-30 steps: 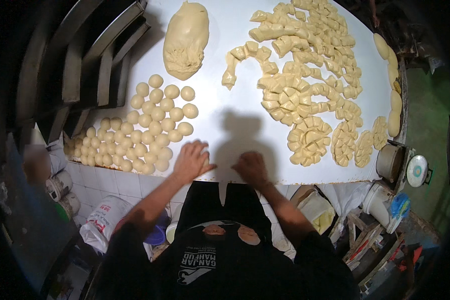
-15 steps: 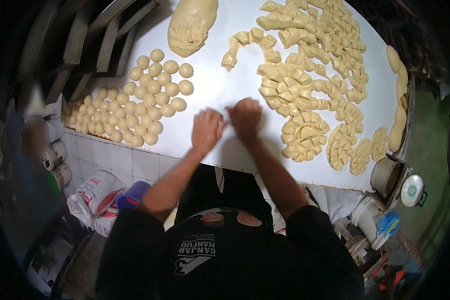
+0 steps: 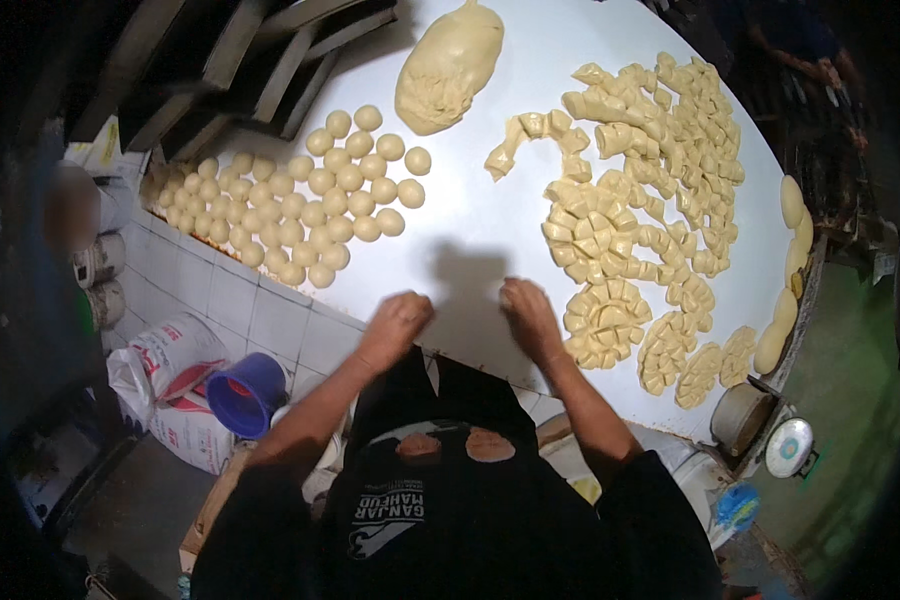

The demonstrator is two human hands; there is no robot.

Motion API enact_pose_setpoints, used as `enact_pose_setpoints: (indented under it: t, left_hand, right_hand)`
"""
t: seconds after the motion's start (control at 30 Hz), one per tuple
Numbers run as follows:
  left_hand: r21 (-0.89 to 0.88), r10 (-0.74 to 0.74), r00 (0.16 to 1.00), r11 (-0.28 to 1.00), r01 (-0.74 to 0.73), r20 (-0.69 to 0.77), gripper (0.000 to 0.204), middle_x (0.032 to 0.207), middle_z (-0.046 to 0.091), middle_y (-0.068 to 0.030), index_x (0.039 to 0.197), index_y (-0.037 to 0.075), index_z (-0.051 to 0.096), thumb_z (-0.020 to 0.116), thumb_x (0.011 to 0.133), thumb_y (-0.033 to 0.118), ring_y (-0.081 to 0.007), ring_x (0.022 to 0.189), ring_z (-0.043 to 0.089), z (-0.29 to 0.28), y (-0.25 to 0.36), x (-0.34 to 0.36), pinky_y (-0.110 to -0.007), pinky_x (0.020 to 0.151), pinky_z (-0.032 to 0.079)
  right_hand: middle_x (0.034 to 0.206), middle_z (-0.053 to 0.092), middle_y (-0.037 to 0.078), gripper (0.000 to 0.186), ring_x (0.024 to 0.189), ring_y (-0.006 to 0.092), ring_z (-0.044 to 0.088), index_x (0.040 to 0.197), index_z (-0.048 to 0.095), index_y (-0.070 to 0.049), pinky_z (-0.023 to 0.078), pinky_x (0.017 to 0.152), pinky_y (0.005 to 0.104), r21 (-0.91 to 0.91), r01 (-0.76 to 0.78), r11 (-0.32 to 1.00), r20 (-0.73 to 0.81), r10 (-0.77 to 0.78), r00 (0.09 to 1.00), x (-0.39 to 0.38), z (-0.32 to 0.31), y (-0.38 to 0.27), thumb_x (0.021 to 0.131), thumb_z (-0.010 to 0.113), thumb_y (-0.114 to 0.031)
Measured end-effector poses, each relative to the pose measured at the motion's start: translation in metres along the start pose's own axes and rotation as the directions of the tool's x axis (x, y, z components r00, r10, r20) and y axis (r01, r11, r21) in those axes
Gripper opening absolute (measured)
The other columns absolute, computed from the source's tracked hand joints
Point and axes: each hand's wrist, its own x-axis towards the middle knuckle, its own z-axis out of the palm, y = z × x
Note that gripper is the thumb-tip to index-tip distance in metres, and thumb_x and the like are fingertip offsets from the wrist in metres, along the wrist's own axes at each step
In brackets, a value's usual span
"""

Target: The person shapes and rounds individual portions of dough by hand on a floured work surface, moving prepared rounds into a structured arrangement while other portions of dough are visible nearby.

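Note:
Both hands are at the near edge of the white table (image 3: 475, 205), apart from each other. My left hand (image 3: 398, 322) is closed, its fingers curled inward; whatever it may hold is hidden. My right hand (image 3: 532, 318) is also curled closed, and its contents cannot be made out. Beyond my left hand lie many small round dough balls (image 3: 333, 202), grouped loosely on the left. To the right of my right hand are clusters of cut dough pieces (image 3: 587, 232), some in round, scored patties. A large smooth lump of dough (image 3: 452, 60), torn at its near end, rests at the far side.
Dark wooden racks (image 3: 295, 70) stand at the far left. Several dough logs (image 3: 778, 335) line the table's right edge. Below on the left are white sacks (image 3: 175, 350) and a blue bucket (image 3: 275, 385). A pot (image 3: 740, 420) and a round lid (image 3: 789, 447) sit at the lower right.
My hands have separated and drawn back from the middle of the table to its near edge. The view has shifted, so the table and dough appear farther right.

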Motion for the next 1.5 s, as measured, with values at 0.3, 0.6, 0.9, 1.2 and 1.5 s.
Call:
enact_pose_setpoints:
  t: [0.3, 0.6, 0.9, 1.2, 1.5]
  left_hand:
    - [0.165, 0.076, 0.978, 0.985, -0.043, -0.195, 0.036, 0.126, 0.063, -0.014, 0.122, 0.004, 0.066, 0.075, 0.09, 0.017, -0.0368, 0.121, 0.06, 0.008, -0.002, -0.018, -0.051, 0.11, 0.047]
    - [0.16, 0.007, 0.955, 0.986, 0.042, -0.298, 0.065, 0.145, 0.059, -0.0249, 0.139, 0.0, 0.061, 0.083, 0.087, 0.032, -0.0422, 0.137, 0.054, 0.004, 0.044, 0.018, -0.053, 0.115, 0.043]
    - [0.094, -0.418, 0.795, 0.858, 0.504, -0.44, 0.054, 0.145, 0.059, -0.0257, 0.144, -0.003, 0.056, 0.075, 0.097, 0.016, -0.0448, 0.133, 0.056, -0.02, 0.043, -0.112, -0.048, 0.114, 0.046]
    - [0.02, -0.448, 0.77, 0.859, 0.511, -0.454, 0.045, 0.144, 0.06, -0.0251, 0.141, -0.002, 0.059, 0.071, 0.098, 0.007, -0.0444, 0.131, 0.058, 0.021, 0.096, -0.162, -0.049, 0.112, 0.048]
    - [-0.168, -0.573, 0.698, 0.81, 0.562, -0.429, 0.046, 0.146, 0.06, -0.0211, 0.141, 0.003, 0.061, 0.071, 0.096, 0.008, -0.0428, 0.134, 0.058, 0.002, 0.069, -0.193, -0.047, 0.113, 0.049]
  right_hand:
    - [0.119, 0.065, 0.024, 0.044, 0.114, 0.0399, 0.063, 0.127, 0.059, 0.002, 0.049, 0.101, 0.0489, -0.059, -0.143, 0.988, -0.174, 0.131, 0.976, 0.199, 0.018, -0.054, 0.096, 0.076, -0.023]
    - [0.112, 0.064, 0.021, 0.022, 0.104, 0.0395, 0.061, 0.113, 0.063, 0.001, 0.05, 0.094, 0.0473, 0.486, -0.44, 0.755, -0.118, 0.555, 0.823, 0.117, 0.041, -0.066, 0.104, 0.061, -0.019]
    - [0.096, 0.06, 0.013, 0.024, 0.09, 0.0327, 0.055, 0.093, 0.063, -0.007, 0.043, 0.084, 0.0467, -0.136, 0.029, 0.99, -0.266, -0.064, 0.962, 0.133, 0.053, -0.073, 0.092, 0.077, -0.027]
    - [0.106, 0.061, 0.01, 0.025, 0.102, 0.0335, 0.056, 0.102, 0.067, -0.01, 0.043, 0.089, 0.0498, -0.15, 0.018, 0.988, -0.229, -0.052, 0.972, 0.117, 0.034, -0.029, 0.093, 0.078, -0.031]
    - [0.128, 0.067, 0.025, 0.054, 0.114, 0.0416, 0.066, 0.147, 0.051, 0.0, 0.051, 0.1, 0.0513, -0.139, -0.132, 0.982, 0.054, 0.14, 0.989, 0.08, 0.007, -0.075, 0.098, 0.071, -0.009]
